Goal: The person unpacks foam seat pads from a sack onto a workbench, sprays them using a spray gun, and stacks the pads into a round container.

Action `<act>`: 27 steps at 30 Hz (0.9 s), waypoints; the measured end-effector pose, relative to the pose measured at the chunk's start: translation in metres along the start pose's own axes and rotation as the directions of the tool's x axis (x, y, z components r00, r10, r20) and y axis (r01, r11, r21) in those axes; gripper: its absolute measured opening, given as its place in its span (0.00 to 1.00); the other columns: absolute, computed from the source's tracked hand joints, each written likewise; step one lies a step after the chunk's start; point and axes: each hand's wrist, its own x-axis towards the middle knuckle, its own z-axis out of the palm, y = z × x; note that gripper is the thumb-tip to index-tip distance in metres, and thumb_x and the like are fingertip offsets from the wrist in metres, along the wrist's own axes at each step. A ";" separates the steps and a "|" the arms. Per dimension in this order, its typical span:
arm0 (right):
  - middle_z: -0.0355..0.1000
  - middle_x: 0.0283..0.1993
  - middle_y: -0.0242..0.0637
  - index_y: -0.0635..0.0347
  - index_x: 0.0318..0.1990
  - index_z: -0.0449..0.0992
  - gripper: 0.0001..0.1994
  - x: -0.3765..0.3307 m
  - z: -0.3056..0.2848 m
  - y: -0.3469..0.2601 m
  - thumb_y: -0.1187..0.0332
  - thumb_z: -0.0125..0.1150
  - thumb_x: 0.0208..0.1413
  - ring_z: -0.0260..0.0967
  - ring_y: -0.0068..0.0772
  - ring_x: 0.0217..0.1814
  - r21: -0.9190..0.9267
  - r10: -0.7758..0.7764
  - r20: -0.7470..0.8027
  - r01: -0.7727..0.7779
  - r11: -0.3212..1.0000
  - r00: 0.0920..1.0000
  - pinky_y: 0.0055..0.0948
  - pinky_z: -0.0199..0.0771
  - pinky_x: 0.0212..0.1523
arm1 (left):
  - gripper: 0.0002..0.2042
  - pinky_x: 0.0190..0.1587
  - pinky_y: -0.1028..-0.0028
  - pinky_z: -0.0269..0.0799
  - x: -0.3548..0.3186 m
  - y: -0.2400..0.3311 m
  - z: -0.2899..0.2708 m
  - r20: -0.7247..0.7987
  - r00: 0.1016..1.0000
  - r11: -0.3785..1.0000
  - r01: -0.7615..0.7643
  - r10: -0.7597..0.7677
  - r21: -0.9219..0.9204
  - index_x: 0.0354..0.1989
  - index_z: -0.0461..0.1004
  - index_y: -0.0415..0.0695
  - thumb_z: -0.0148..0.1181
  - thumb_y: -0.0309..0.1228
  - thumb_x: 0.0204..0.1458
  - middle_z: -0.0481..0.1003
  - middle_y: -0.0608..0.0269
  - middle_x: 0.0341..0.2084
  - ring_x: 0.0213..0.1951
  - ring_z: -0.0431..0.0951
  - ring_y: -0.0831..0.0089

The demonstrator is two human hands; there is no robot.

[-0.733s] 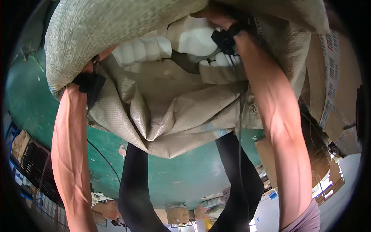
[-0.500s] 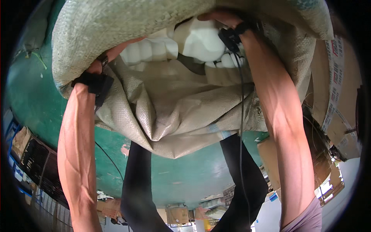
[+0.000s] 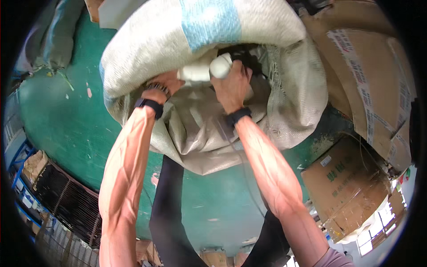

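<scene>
A large woven sack [image 3: 291, 113], off-white with blue stripes, gapes in front of me with its rim rolled outward. Inside its mouth lies a row of smooth white rounded pieces [image 3: 195, 72], whose exact kind I cannot make out. My right hand [image 3: 232, 89] is closed around a white piece with a round end [image 3: 220, 66] at the row's right end. At the left end, my left hand [image 3: 167, 82] has its fingers curled against the row, partly blurred. Both wrists wear black bands; a thin cable hangs from the right one.
Flattened cardboard [image 3: 342, 66] leans on the right, above a taped cardboard box [image 3: 344, 182]. A dark slatted rack [image 3: 62, 196] stands at the left. Other sacks [image 3: 60, 40] lie at the far left on the green floor [image 3: 75, 129]. My black-trousered legs [image 3: 167, 209] are below the sack.
My hands have come closer together inside the sack mouth. The right hand now grips a white piece. The sack sits farther off in view, with its blue stripe showing on top.
</scene>
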 end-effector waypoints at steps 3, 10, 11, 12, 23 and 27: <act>0.73 0.42 0.51 0.65 0.39 0.70 0.25 -0.008 -0.053 -0.051 0.63 0.78 0.35 0.65 0.57 0.50 -0.002 -0.007 -0.014 0.007 1.000 1.000 0.50 0.67 0.51 | 0.39 0.71 0.56 0.55 -0.046 -0.017 -0.021 -0.127 0.990 0.997 -0.061 0.055 -0.045 0.68 0.65 0.46 0.64 0.54 0.52 0.67 0.50 0.66 0.68 0.63 0.52; 0.69 0.36 0.51 0.65 0.33 0.69 0.23 -0.031 -0.251 -0.135 0.67 0.78 0.32 0.64 0.57 0.44 -0.073 -0.199 -0.022 0.197 0.978 0.980 0.53 0.69 0.46 | 0.34 0.68 0.55 0.59 -0.214 0.075 -0.092 -0.380 0.919 0.987 -0.145 0.105 -0.076 0.64 0.70 0.50 0.67 0.51 0.50 0.70 0.55 0.63 0.64 0.66 0.52; 0.68 0.36 0.49 0.63 0.32 0.68 0.22 -0.036 -0.279 -0.144 0.68 0.76 0.32 0.64 0.55 0.43 -0.061 -0.215 0.005 0.215 0.975 0.977 0.51 0.68 0.45 | 0.33 0.68 0.55 0.58 -0.238 0.088 -0.105 -0.372 0.922 0.983 -0.151 0.103 -0.102 0.65 0.70 0.51 0.67 0.51 0.50 0.70 0.55 0.63 0.65 0.66 0.52; 0.68 0.36 0.47 0.62 0.32 0.68 0.21 -0.044 -0.308 -0.150 0.68 0.74 0.31 0.64 0.53 0.43 -0.073 -0.230 0.033 0.232 0.970 0.973 0.50 0.67 0.45 | 0.32 0.69 0.55 0.57 -0.261 0.106 -0.111 -0.363 0.925 0.974 -0.174 0.112 -0.143 0.65 0.70 0.52 0.66 0.50 0.51 0.69 0.55 0.64 0.65 0.65 0.52; 0.66 0.36 0.42 0.60 0.37 0.73 0.21 -0.079 -0.637 -0.257 0.65 0.74 0.34 0.65 0.46 0.39 0.038 -0.590 0.324 0.612 0.790 0.740 0.42 0.63 0.38 | 0.27 0.65 0.68 0.63 -0.519 0.311 -0.291 0.015 0.998 0.498 -0.014 0.055 -0.867 0.62 0.71 0.43 0.62 0.43 0.57 0.75 0.52 0.59 0.61 0.72 0.61; 0.67 0.38 0.42 0.59 0.37 0.73 0.21 -0.089 -0.736 -0.287 0.65 0.74 0.33 0.66 0.45 0.41 -0.029 -0.634 0.353 0.686 0.727 0.688 0.42 0.64 0.41 | 0.28 0.61 0.66 0.69 -0.579 0.384 -0.343 -0.147 0.989 0.493 -0.139 0.022 -0.859 0.62 0.72 0.46 0.67 0.38 0.52 0.77 0.55 0.56 0.57 0.77 0.62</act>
